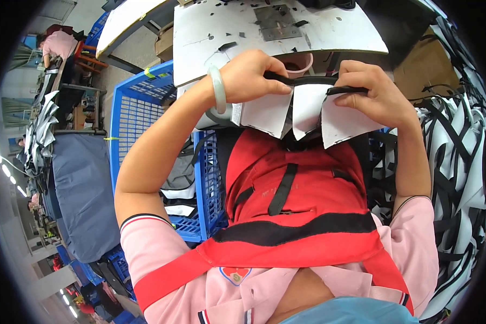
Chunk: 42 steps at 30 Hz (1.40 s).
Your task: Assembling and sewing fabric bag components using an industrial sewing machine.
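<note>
My left hand (248,78), with a pale green bangle on the wrist, is closed on one end of a black-edged white piece (310,105), thumb against fingers. My right hand (375,92) pinches the black edging farther right, its fingers curled over the top. Between the hands the black edge bows slightly, and stiff white flaps hang down from it above my lap. A red apron (291,189) with black straps and trim covers my front. Part of the piece is hidden behind my hands.
Ahead stands a white worktable (216,32) with a metal plate (275,22) and dark scraps. A pink bin (301,66) sits below its edge. A blue crate (137,116) holding grey and white pieces is at my left. Black-and-white strips (453,162) pile up at right; another person (59,44) works far left.
</note>
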Each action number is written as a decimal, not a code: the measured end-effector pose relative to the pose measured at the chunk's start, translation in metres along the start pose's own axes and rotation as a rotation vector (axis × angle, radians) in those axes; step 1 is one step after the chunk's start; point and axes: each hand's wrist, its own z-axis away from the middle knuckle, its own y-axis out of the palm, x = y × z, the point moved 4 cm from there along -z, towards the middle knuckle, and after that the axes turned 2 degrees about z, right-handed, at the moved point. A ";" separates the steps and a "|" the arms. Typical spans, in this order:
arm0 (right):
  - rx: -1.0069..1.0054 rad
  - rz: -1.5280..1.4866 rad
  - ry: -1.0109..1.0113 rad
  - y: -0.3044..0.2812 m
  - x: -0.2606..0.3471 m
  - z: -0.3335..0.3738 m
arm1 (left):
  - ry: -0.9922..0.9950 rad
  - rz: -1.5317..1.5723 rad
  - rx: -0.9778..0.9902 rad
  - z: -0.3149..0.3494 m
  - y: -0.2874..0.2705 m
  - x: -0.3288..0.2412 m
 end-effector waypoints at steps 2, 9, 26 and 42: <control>0.022 -0.024 0.028 -0.003 -0.005 -0.005 | 0.015 0.349 -0.066 -0.002 0.005 0.015; -0.019 -0.144 0.057 -0.038 -0.028 -0.035 | -0.141 0.927 -0.186 -0.020 -0.020 0.024; -0.199 0.108 0.191 -0.066 -0.109 -0.096 | -0.070 0.815 -0.398 -0.100 -0.048 0.095; -0.147 -0.032 0.229 -0.066 -0.118 -0.113 | -0.103 0.882 -0.411 -0.116 -0.048 0.120</control>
